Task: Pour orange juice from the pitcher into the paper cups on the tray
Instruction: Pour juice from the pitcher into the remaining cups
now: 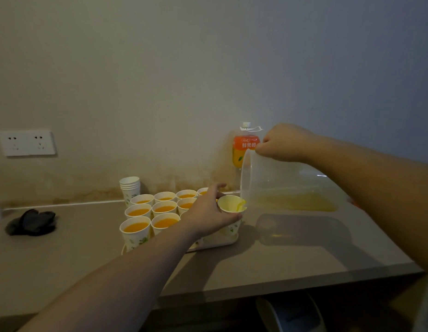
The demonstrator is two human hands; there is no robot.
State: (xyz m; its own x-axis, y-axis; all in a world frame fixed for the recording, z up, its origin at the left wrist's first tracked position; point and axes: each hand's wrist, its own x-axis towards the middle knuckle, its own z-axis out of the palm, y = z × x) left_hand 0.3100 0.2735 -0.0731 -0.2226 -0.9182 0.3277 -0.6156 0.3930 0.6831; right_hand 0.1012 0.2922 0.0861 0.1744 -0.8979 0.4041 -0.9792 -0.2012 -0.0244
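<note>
So the right hand (pixel 283 143) is curled around the top edge of the clear plastic pitcher (pixel 287 185), up by its rim, and has it tipped way over on its side with the mouth facing left. What's left of the orange juice (pixel 301 202) is pooled along the low side of the pitcher, and a thin bit of it is running off the lip into a paper cup (pixel 231 207).

That cup is held by the left hand (pixel 209 215), fingers and thumb wrapped around its side just under the rim. It sits at the right end of the tray (pixel 228 240), right up against the pitcher's mouth, and only has a little juice in it.

To the left of that hand, the rest of the tray is packed with filled cups (pixel 150 212) in rows, all touching or nearly touching, orange to near the top. Some of them are hidden behind the left hand and forearm, so I can't give a count.

Just behind the tray near the wall there's a stack of empty cups (pixel 130 188). An orange juice pouch (pixel 244 144) with a white cap stands against the wall behind the pitcher. Further left on the table (pixel 304 255) is a dark crumpled thing (pixel 32 222), maybe gloves, can't really tell. Wall socket (pixel 27 143) up on the left.
</note>
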